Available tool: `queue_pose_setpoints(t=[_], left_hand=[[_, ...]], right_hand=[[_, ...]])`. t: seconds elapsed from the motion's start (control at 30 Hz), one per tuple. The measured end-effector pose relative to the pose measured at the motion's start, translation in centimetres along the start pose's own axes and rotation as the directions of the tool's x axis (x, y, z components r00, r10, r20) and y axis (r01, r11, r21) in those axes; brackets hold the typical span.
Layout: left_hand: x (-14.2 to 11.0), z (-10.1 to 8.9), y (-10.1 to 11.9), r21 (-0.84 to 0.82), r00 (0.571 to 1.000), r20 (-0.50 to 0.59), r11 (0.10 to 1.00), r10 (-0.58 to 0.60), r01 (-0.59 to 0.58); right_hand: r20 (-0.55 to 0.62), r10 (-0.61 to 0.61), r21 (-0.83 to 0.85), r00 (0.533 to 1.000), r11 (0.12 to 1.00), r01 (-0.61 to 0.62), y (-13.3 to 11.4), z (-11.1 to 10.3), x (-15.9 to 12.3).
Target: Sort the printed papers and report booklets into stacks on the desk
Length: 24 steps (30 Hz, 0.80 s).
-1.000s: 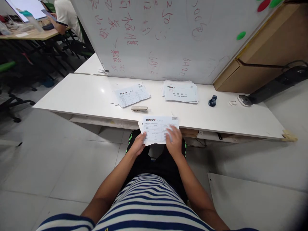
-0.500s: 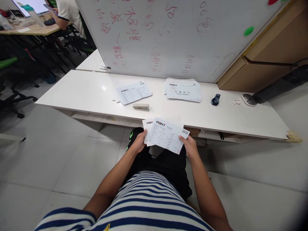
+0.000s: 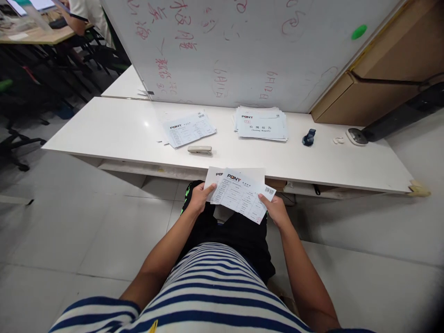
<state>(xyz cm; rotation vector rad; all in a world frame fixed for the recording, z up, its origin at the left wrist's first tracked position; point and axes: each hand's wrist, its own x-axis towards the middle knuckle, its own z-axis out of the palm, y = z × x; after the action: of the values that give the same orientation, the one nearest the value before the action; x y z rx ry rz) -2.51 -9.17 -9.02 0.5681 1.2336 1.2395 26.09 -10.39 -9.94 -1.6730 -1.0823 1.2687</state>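
Observation:
Over my lap, at the table's front edge, I hold two printed sheets that overlap. My left hand pinches the rear sheet at its left side, thumb on top. The front sheet, with a PONY logo and a QR code, is tilted, its right edge gripped by my right hand. Just beyond them a beige stapler lies on the white table. Behind it is a fanned pile of sheets; to the right sits a thicker stack of testing reports.
A whiteboard with red writing stands along the table's back. At right are a dark blue watch-like object, a small white item, a black-and-white cylindrical device and cardboard boxes. Another person sits at a desk, far left.
The rear sheet has come up and shows more behind the front one. My left hand has shifted slightly, its thumb now further over the paper. The whole view has tilted a little.

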Motion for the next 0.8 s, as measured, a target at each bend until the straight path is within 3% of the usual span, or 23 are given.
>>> queue_pose_setpoints(t=[0.1,0.2,0.3,0.47,0.6,0.7,0.8], left_hand=[[0.1,0.2,-0.1,-0.041,1.000,-0.031,0.999,-0.003,0.002],[0.1,0.5,-0.1,-0.150,0.999,0.019,0.988,-0.032,0.035],[0.1,0.8,0.3,-0.226,0.997,0.059,0.972,-0.054,0.066],[0.1,1.1,0.7,-0.242,0.999,0.012,0.969,-0.042,0.043],[0.2,1.0,0.4,-0.232,0.998,-0.018,0.971,-0.056,0.050],[0.3,0.9,-0.1,-0.258,0.997,-0.033,0.964,-0.075,0.064],[0.3,0.7,-0.4,-0.286,0.996,-0.032,0.956,-0.078,0.066]], right_hand=[[0.008,-0.023,-0.170,1.000,0.985,0.024,-0.6,-0.3,-0.1],[0.015,-0.033,-0.245,0.999,0.969,0.035,-0.9,-0.1,-0.3],[0.021,-0.025,-0.196,0.999,0.980,0.029,-0.5,0.2,-0.2],[0.082,0.039,-0.080,0.996,0.996,-0.033,0.9,0.3,-0.1],[0.151,0.098,-0.081,0.984,0.993,-0.087,0.5,-0.4,-0.7],[0.091,0.114,-0.079,0.989,0.991,-0.107,-0.7,-1.4,-1.2],[0.027,0.082,0.110,0.996,0.990,-0.085,-2.0,-2.8,-1.6]])
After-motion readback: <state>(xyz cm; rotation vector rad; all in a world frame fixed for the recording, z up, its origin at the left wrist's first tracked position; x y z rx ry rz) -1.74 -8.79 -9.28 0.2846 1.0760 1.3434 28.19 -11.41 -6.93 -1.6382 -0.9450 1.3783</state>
